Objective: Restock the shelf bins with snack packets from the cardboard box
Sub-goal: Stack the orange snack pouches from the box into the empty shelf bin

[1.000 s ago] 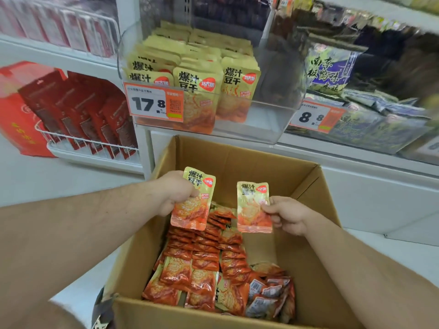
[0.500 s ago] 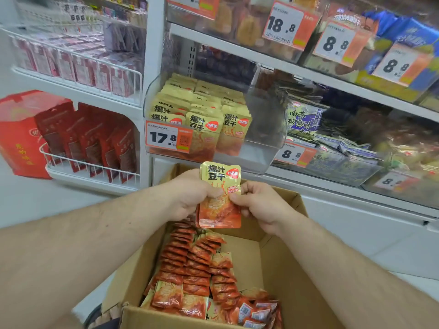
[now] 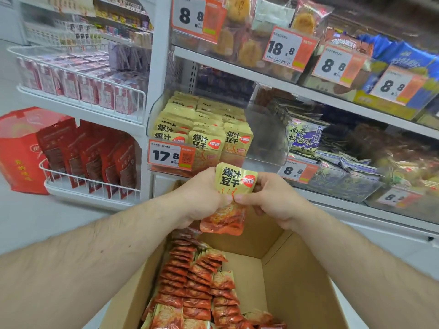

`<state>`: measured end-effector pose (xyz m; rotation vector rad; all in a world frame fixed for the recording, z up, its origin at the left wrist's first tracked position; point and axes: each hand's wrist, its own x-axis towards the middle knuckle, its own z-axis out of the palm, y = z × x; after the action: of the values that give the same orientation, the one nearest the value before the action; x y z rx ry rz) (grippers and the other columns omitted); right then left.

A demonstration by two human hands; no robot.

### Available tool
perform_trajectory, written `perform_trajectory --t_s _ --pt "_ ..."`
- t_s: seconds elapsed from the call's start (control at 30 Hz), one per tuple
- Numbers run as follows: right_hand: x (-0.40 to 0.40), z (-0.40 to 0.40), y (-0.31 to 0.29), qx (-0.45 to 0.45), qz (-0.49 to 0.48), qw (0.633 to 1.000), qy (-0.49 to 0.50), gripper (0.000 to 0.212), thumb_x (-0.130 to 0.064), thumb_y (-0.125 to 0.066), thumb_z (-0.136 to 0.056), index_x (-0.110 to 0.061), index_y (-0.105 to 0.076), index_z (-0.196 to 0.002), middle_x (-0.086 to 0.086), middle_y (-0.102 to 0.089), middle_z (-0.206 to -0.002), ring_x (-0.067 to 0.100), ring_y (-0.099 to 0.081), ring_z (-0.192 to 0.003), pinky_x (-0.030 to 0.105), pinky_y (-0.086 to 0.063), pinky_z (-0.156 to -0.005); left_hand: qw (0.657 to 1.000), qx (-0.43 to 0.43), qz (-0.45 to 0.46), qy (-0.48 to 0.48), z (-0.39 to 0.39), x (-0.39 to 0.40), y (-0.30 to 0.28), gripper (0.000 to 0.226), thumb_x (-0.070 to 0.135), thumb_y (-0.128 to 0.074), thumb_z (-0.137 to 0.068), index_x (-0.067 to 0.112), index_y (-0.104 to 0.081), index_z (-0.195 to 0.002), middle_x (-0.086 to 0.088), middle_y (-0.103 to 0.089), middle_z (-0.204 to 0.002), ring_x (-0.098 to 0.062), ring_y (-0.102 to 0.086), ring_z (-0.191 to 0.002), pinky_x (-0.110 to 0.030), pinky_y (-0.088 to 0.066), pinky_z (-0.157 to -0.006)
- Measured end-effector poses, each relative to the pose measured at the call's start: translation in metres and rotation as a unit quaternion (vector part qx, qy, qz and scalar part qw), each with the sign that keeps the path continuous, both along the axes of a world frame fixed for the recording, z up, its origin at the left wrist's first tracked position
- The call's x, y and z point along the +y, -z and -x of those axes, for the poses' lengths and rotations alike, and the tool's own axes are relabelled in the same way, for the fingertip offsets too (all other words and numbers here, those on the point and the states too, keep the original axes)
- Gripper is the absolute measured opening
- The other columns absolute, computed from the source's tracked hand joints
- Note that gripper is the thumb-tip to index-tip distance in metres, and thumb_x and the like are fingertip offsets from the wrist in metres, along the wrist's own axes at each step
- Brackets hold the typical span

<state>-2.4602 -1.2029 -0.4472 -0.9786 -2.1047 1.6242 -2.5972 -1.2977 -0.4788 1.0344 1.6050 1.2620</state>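
- The packet (image 3: 234, 186) reads 爆汁豆干 in black on yellow (red badge too small to read); the tag (image 3: 171, 156) on the clear bin (image 3: 266, 141) says 17.8, neighbouring tags 8.8 and 18.8.
- My left hand (image 3: 202, 198) and right hand (image 3: 270, 198) both pinch the packet, fingers curled, just below the bin.
- More packets (image 3: 197, 288) lie in the cardboard box (image 3: 297, 281) under my arms, before white shelves (image 3: 237, 67).
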Motion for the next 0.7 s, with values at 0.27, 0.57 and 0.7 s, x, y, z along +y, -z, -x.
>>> perform_trajectory --t_s 0.27,0.57,0.7 --pt "0.055 0.009 -0.050 0.105 -0.159 0.967 0.172 0.026 0.010 -0.073 -0.078 -0.011 -0.065 -0.092 0.003 -0.070 -0.081 0.007 -0.063 -0.061 0.018 -0.048 -0.053 0.811 0.574 -0.013 -0.114 0.014 0.012 -0.006 0.048 0.034 -0.058 -0.090 0.023 -0.044 -0.134 -0.003 -0.042 -0.138 -0.024 -0.033 -0.131 -0.042 -0.030 -0.110" --pt "0.118 0.053 -0.032 -0.033 -0.180 0.966 0.182 0.032 0.005 -0.079 -0.075 -0.008 -0.068 -0.103 0.007 -0.070 -0.093 0.020 -0.065 -0.080 0.028 -0.055 -0.064 0.761 0.632 0.133 -0.057 0.019 0.028 0.001 0.067 0.026 -0.051 -0.088 0.023 -0.022 -0.149 -0.004 0.009 -0.164 -0.033 0.015 -0.150 -0.062 0.003 -0.117" --pt "0.134 0.075 -0.007 -0.127 -0.172 0.962 0.169 0.032 -0.004 -0.086 -0.069 -0.006 -0.072 -0.098 0.012 -0.073 -0.100 0.026 -0.070 -0.092 0.041 -0.059 -0.084 0.761 0.626 0.160 -0.059 0.016 0.033 0.004 0.072 0.028 -0.051 -0.088 0.023 -0.018 -0.152 -0.007 0.011 -0.165 -0.034 0.016 -0.150 -0.065 0.005 -0.116"
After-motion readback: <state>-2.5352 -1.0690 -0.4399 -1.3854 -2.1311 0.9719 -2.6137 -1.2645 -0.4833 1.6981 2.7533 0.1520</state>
